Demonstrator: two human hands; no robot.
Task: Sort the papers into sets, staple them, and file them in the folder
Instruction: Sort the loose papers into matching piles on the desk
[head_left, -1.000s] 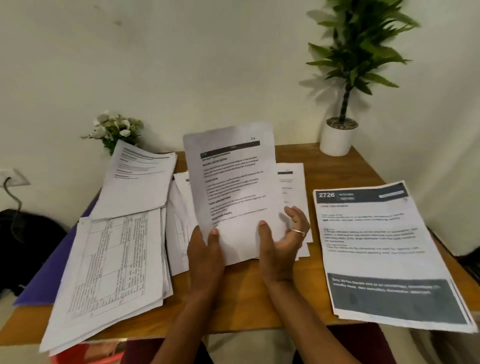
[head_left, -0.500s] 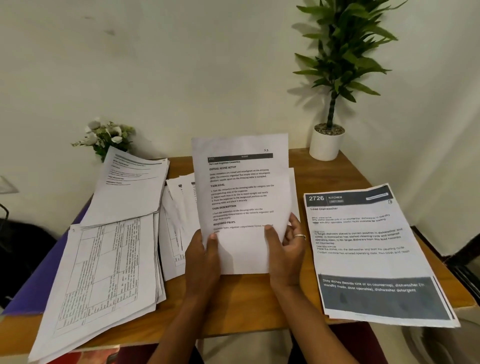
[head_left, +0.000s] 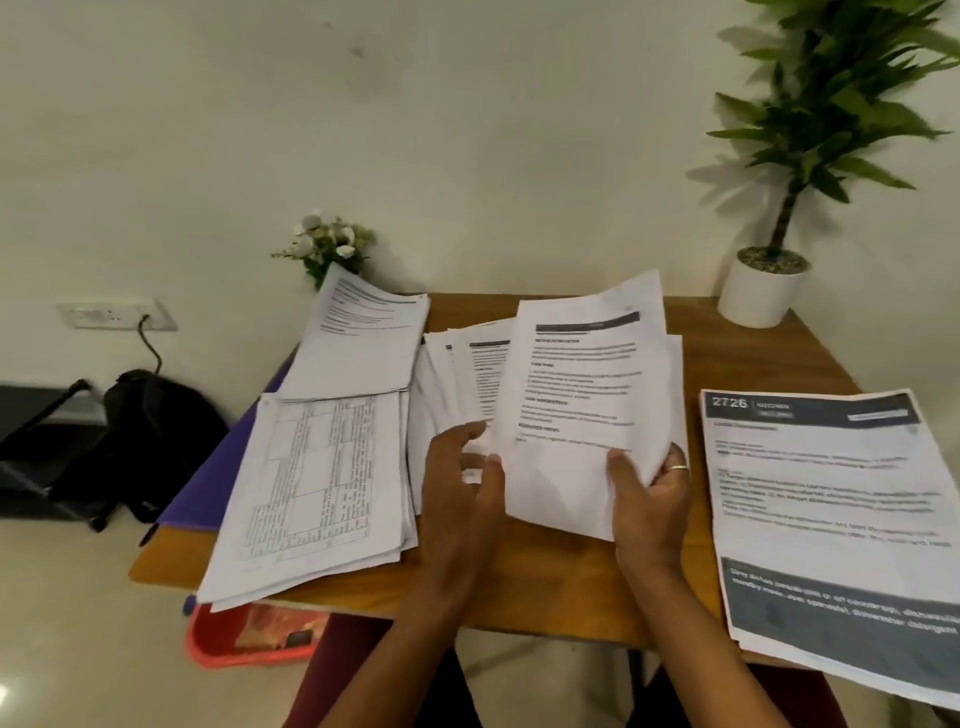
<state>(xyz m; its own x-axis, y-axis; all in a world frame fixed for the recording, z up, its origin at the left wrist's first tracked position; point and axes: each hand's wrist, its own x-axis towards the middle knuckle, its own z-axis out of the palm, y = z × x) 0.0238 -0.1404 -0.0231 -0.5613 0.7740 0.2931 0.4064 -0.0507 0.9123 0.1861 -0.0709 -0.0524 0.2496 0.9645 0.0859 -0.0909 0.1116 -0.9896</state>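
My right hand (head_left: 649, 499) grips the lower right corner of a printed sheet (head_left: 576, 405) and holds it tilted up above the wooden table (head_left: 561, 587). My left hand (head_left: 462, 478) is just left of that sheet, its curled fingers and thumb pinching the edge of the fanned middle pile (head_left: 447, 374). A stack with a printed grid (head_left: 311, 483) lies on the left, with another stack (head_left: 363, 343) behind it. Both rest on a purple folder (head_left: 208, 488). A stack headed "2726" (head_left: 831, 499) lies on the right. No stapler is in view.
A white plant pot (head_left: 761, 291) stands at the table's back right corner and small white flowers (head_left: 327, 244) at the back left. On the floor to the left are a black bag (head_left: 145, 436) and a red basket (head_left: 244, 639) under the table edge.
My left hand has let go of the raised sheet and moved left to the middle pile. The sheet now tilts right, in my right hand only. The view has swung left.
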